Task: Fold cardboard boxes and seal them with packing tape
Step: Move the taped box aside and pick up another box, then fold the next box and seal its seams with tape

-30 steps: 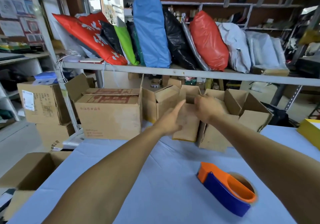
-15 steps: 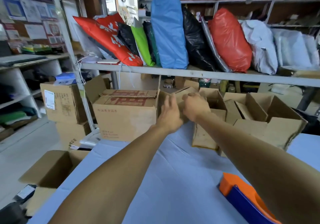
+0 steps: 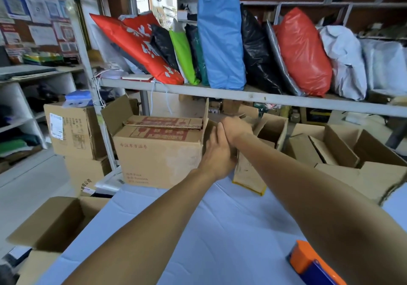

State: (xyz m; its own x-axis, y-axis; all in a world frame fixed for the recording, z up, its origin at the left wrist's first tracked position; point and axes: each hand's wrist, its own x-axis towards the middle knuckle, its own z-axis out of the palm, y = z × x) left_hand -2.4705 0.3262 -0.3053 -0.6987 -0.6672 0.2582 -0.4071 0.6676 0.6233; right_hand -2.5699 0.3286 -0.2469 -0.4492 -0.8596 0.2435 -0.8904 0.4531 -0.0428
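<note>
- I have both arms stretched to the far edge of the desk (image 3: 220, 240), where the small cardboard box (image 3: 248, 172) stands between the large printed carton (image 3: 158, 152) and a cluster of open boxes (image 3: 343, 150).
- My left hand (image 3: 218, 152) lies with straight fingers flat against the small box's left side.
- My right hand (image 3: 236, 128) curls over its top flaps (image 3: 261, 121); I think it grips one, though the fingertips are hidden.
- The box stands upright, long axis vertical, flaps opening upward.
- The large carton bears red fragile symbols and Chinese lettering I cannot read.
- The orange-and-blue tape dispenser (image 3: 312, 265) sits near my right forearm.
</note>
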